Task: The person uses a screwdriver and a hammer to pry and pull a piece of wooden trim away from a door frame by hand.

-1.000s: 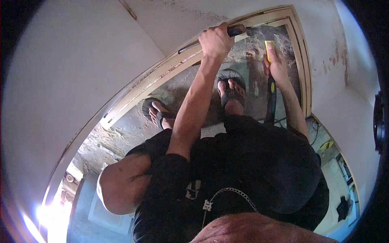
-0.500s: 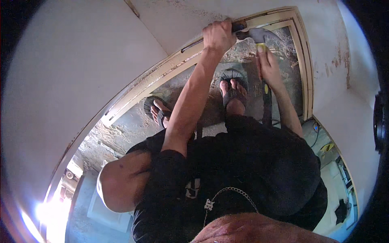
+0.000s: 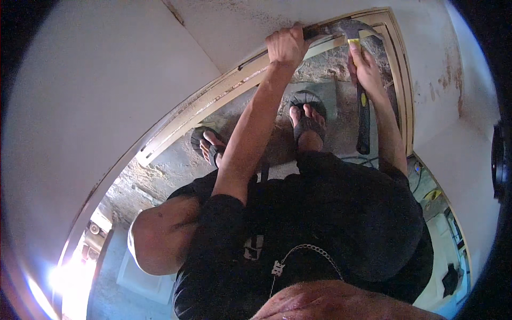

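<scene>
Right hand [image 3: 367, 73] grips hammer [image 3: 363, 114] high, just under the head, presumably for control. Left hand [image 3: 287, 49] clenched round a thin dark rod-like tool [image 3: 253, 60], likely steadying it along the cream frame [image 3: 404, 96]; hammer head by its near end, contact unclear. Sandalled foot [image 3: 309, 124] inside frame, probably bracing.

Right hand [image 3: 367, 70] grips claw hammer [image 3: 364, 113]; left hand [image 3: 287, 48] grips thin-shafted tool [image 3: 253, 60].

Hammer [image 3: 364, 117] blk/ylw, head [image 3: 353, 29] grey; frame [image 3: 403, 96] cream; wall [image 3: 434, 106] off-wht w/ brn stains [image 3: 457, 80].
</scene>
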Tool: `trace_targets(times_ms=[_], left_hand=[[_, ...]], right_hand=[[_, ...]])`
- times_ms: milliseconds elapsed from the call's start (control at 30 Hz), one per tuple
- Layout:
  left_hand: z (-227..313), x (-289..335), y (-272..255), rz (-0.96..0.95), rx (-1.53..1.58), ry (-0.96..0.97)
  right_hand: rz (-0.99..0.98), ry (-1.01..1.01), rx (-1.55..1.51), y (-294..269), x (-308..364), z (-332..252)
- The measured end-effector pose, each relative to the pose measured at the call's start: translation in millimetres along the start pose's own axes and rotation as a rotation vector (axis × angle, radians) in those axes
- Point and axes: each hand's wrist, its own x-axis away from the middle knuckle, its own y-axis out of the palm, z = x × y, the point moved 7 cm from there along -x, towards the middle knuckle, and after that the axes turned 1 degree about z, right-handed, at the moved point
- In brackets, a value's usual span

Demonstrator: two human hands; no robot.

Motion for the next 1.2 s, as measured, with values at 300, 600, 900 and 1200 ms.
trace_targets(times_ms=[300,600,900,1200], left_hand=[[4.1,-4.9,1.0,-0.032,0.011,-0.041],[-6.5,-2.1,9.6,-0.096,-0.068,-0.018],[0.7,4.1,-4.3,0.079,0.024,0.044],[6.0,-1.8,-4.0,0.037,-0.108,0.136]], right_hand=[[0.041,0.084,-0.144,-26.8,-13.9,11.6],[-0.017,0.082,-0.151,-17.4,-15.1,17.4],[-0.155,0.094,-0.118,17.1,-6.5,-1.5],[0.074,0.088,-0.332,-38.3,-13.8,-1.5]])
